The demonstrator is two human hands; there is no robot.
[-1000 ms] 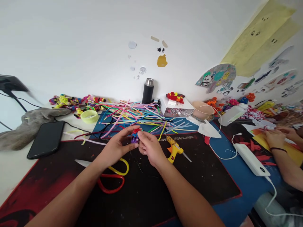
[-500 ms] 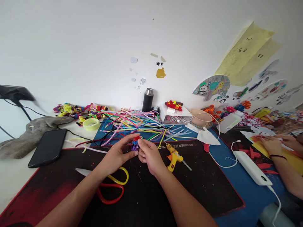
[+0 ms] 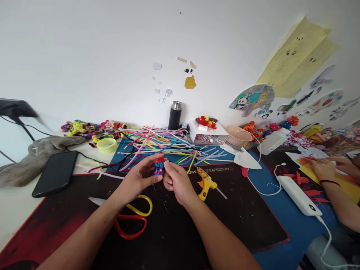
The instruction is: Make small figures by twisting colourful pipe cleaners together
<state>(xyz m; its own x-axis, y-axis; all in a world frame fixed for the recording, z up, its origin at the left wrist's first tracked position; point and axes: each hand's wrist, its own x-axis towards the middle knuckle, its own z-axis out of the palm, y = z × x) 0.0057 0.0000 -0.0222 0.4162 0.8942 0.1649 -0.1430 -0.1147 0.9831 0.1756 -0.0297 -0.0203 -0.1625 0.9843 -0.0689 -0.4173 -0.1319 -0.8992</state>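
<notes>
Between my hands is a small fuzzy pipe-cleaner figure (image 3: 159,167), red on top, blue in the middle and purple below. My left hand (image 3: 137,175) grips it from the left, fingers behind and thumb at its lower edge. From the right, my right hand (image 3: 177,180) pinches its side with thumb and curled fingers; the exact pinch point is hidden. Scissors (image 3: 131,227) with one yellow and one red handle lie beneath my left forearm, partly covered by it. A yellow hot glue gun (image 3: 206,183) rests on the black mat to the right of my right hand.
Loose colourful pipe cleaners (image 3: 157,140) are piled behind my hands. Around them stand a black flask (image 3: 174,116), a white box (image 3: 209,132) and a light-green tape roll (image 3: 107,145). A phone (image 3: 55,174) lies left; a white power bank (image 3: 299,195) and another person's hands (image 3: 323,170) are right.
The figure now shows more of its red, blue and purple sides between my hands. My grip stays much the same, and the whole view has shifted slightly.
</notes>
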